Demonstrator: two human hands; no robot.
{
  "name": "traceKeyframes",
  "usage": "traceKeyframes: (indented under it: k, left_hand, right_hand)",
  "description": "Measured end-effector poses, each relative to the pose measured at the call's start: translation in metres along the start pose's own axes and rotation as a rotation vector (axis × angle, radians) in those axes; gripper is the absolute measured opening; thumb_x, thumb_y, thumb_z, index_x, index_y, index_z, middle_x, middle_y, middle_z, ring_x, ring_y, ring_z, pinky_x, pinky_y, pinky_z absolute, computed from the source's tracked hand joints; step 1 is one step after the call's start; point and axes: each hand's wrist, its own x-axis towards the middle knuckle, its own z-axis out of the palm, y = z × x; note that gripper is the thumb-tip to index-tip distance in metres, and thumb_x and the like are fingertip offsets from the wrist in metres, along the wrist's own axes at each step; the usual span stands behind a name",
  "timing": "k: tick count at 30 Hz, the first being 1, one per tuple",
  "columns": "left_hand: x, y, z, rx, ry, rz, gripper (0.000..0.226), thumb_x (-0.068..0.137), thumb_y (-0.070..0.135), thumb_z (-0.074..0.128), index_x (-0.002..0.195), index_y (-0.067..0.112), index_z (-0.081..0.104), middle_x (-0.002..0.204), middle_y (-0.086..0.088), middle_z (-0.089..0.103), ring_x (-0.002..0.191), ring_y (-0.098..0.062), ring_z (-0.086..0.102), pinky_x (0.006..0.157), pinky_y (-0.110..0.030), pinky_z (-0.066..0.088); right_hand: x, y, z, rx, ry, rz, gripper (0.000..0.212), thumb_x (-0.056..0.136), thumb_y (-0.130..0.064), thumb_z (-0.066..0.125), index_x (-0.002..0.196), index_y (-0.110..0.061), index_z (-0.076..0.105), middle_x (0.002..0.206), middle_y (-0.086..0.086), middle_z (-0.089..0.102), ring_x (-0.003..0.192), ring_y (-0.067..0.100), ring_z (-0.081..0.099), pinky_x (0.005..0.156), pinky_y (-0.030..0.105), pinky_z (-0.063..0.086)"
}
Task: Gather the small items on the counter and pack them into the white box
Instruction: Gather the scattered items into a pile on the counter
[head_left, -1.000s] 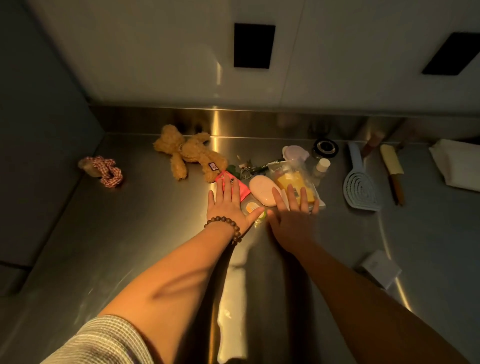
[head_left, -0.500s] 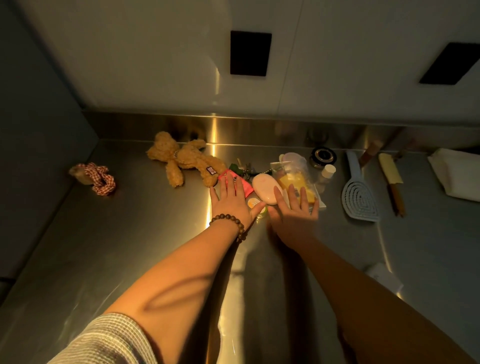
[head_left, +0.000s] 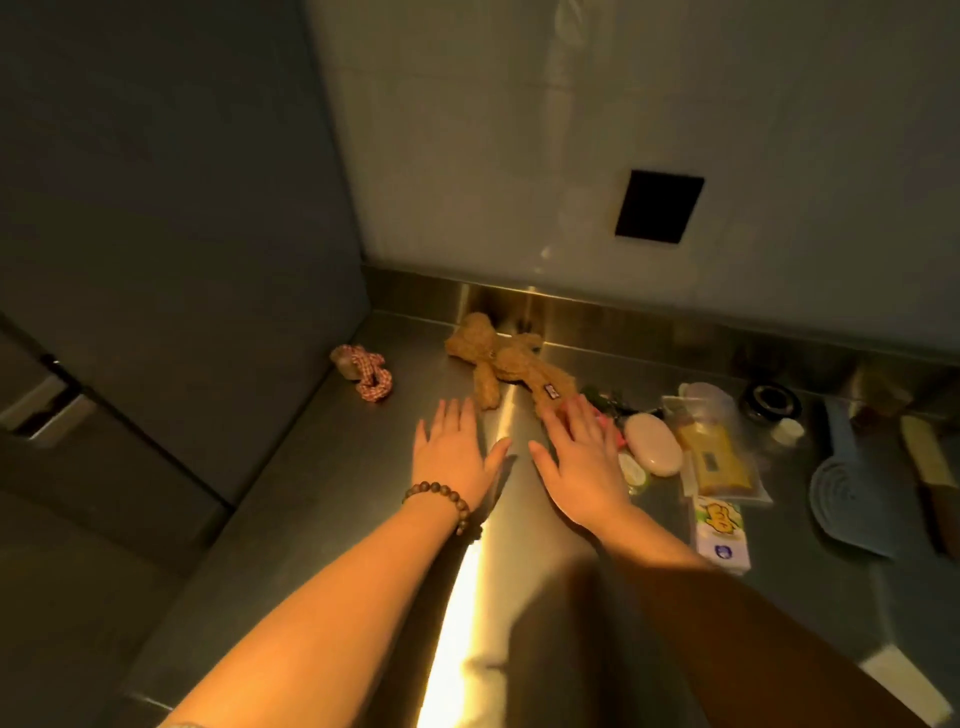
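Note:
My left hand (head_left: 454, 449) and my right hand (head_left: 579, 460) lie flat and open over the steel counter (head_left: 311, 499), fingers spread, holding nothing. Just beyond the fingertips lies a brown teddy bear (head_left: 506, 364). My right hand partly covers a pink item (head_left: 610, 428). To its right sit a pale oval soap (head_left: 653, 451), a yellow packet in a clear bag (head_left: 722, 460), a tissue pack (head_left: 722, 532) and a small round sachet (head_left: 635, 470). A red checked scrunchie (head_left: 366, 371) lies at the far left. A white corner (head_left: 901, 678) shows at the lower right.
A blue slotted scoop (head_left: 844, 483) and a wooden-handled tool (head_left: 930, 473) lie at the right. A black tape roll (head_left: 770, 401) and a small white-capped bottle (head_left: 787, 430) stand near the back wall. A grey cabinet (head_left: 156, 260) rises along the counter's left side.
Both hands have slid left, off the pile of small items, toward the teddy bear. The view has swung left, so the tissue pack is now uncovered.

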Motion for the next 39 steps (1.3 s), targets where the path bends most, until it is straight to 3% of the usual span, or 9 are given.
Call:
traceKeyframes:
  k: [5,11,15,17,20,23,26,32,39]
  left_hand:
    - [0.01,-0.067,-0.014,0.023,0.045,-0.151,0.086,0.085,0.069,0.029,0.148,0.015,0.007,0.156,-0.007,0.015,0.143,-0.022,0.011,0.115,-0.046,0.013]
    - [0.056,-0.125,-0.019,0.013,-0.004,-0.292,0.118,0.061,0.088,0.04,0.148,0.023,-0.008,0.157,-0.008,-0.009,0.143,-0.029,-0.002,0.113,-0.046,0.008]
    - [0.089,-0.143,-0.008,-0.073,-0.047,-0.321,0.127,0.054,0.086,0.054,0.146,0.032,-0.014,0.154,-0.011,-0.019,0.141,-0.034,-0.009,0.114,-0.045,0.004]
    - [0.101,-0.147,0.0,-0.152,-0.036,-0.349,0.121,0.058,0.078,0.063,0.147,0.036,-0.008,0.154,-0.012,-0.02,0.141,-0.034,-0.009,0.115,-0.042,0.006]
    - [0.114,-0.148,0.012,-0.243,0.078,-0.347,0.097,0.074,0.045,0.073,0.148,0.031,0.012,0.155,-0.014,-0.014,0.142,-0.034,0.003,0.115,-0.036,0.015]
    - [0.12,-0.147,0.015,-0.286,0.174,-0.316,0.062,0.084,0.019,0.065,0.14,0.024,0.038,0.155,-0.015,0.006,0.134,-0.037,0.029,0.108,-0.037,0.031]
    - [0.122,-0.139,0.013,-0.304,0.244,-0.23,0.042,0.086,0.016,0.06,0.127,0.017,0.05,0.144,-0.013,0.03,0.122,-0.035,0.043,0.102,-0.038,0.038]
    - [0.118,-0.109,-0.001,-0.337,0.273,-0.146,0.043,0.083,0.014,0.064,0.125,0.015,0.053,0.141,-0.013,0.034,0.123,-0.032,0.042,0.104,-0.035,0.033]
    - [0.105,-0.051,-0.059,-0.423,0.302,0.0,0.046,0.079,0.009,0.064,0.124,0.013,0.053,0.137,-0.016,0.036,0.122,-0.034,0.042,0.103,-0.04,0.036]
  right_hand:
    - [0.044,-0.026,0.002,-0.026,-0.04,-0.084,0.06,0.097,-0.053,0.026,0.151,-0.038,0.006,0.162,0.002,-0.002,0.147,0.022,-0.01,0.117,0.053,-0.004]
    - [0.114,-0.042,0.009,-0.126,-0.094,-0.143,0.064,0.092,-0.062,0.03,0.148,-0.044,0.005,0.161,0.005,-0.01,0.146,0.029,-0.015,0.113,0.064,-0.006]
    - [0.153,-0.047,0.015,-0.176,-0.097,-0.159,0.064,0.089,-0.064,0.036,0.146,-0.047,0.012,0.16,0.002,-0.013,0.145,0.033,-0.016,0.109,0.066,-0.005]
    - [0.165,-0.045,0.02,-0.17,-0.1,-0.153,0.058,0.093,-0.059,0.032,0.147,-0.046,0.015,0.16,0.001,-0.013,0.145,0.034,-0.015,0.108,0.067,-0.006]
    - [0.173,-0.036,0.028,-0.134,-0.12,-0.111,0.053,0.098,-0.045,0.028,0.148,-0.044,0.011,0.161,0.002,-0.008,0.146,0.035,-0.008,0.112,0.065,-0.001]
    - [0.174,-0.028,0.035,-0.055,-0.156,-0.067,0.06,0.097,-0.033,0.036,0.148,-0.045,0.007,0.16,0.004,0.01,0.144,0.036,0.01,0.112,0.059,0.015]
    - [0.175,-0.025,0.037,-0.044,-0.192,-0.094,0.068,0.095,-0.026,0.046,0.149,-0.041,0.008,0.152,0.007,0.027,0.136,0.035,0.023,0.108,0.053,0.024]
    - [0.169,-0.029,0.019,-0.008,-0.033,-0.162,0.06,0.096,-0.021,0.045,0.149,-0.032,0.021,0.145,0.008,0.038,0.133,0.032,0.029,0.111,0.047,0.024]
    - [0.142,-0.036,-0.052,-0.032,0.175,-0.159,0.059,0.091,-0.017,0.052,0.146,-0.029,0.031,0.137,0.007,0.044,0.125,0.03,0.035,0.096,0.043,0.033]
